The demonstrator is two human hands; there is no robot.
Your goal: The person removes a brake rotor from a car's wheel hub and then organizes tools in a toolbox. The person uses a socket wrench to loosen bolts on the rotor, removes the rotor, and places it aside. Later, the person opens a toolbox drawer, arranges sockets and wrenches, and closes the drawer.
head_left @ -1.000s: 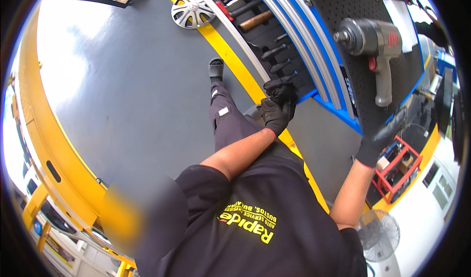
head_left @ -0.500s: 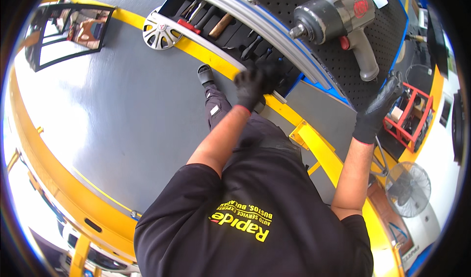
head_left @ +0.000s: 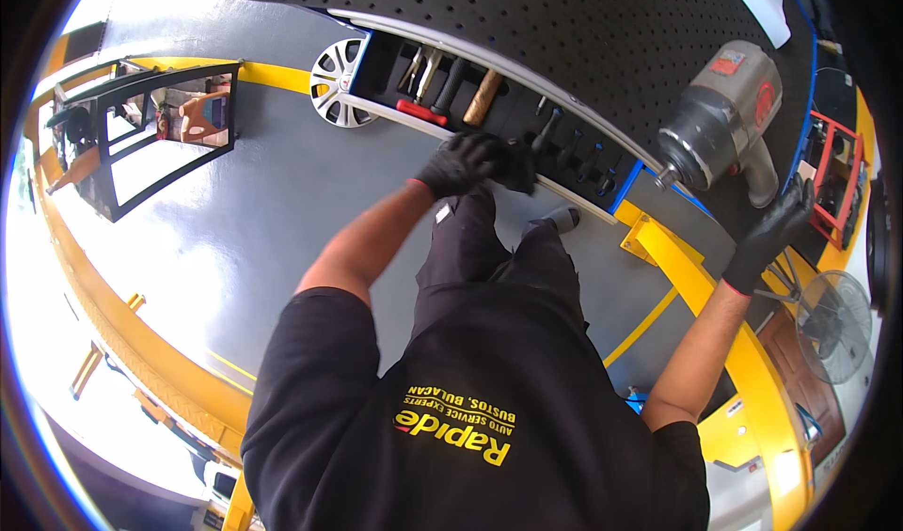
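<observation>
My left hand, in a black glove, is closed around a black object too dark to identify, just in front of the open drawer's front edge. Inside that drawer lie a wooden-handled tool, a red-handled tool and several dark-handled screwdrivers. My right hand, also gloved, rests at the cart top's right edge with fingers stretched out, holding nothing visible. Close by it, the grip of a grey impact wrench points toward me; the wrench lies on the black perforated mat.
A silver wheel cover stands at the drawer's left end. Yellow lift beams run along my right side. Farther right are a red metal rack and a stand fan. A framed glass panel is at far left.
The view has shifted with my body, so the cart and drawer appear turned. My left hand has drawn back with the black object from above the drawer's right part. My right hand stays beside the wrench.
</observation>
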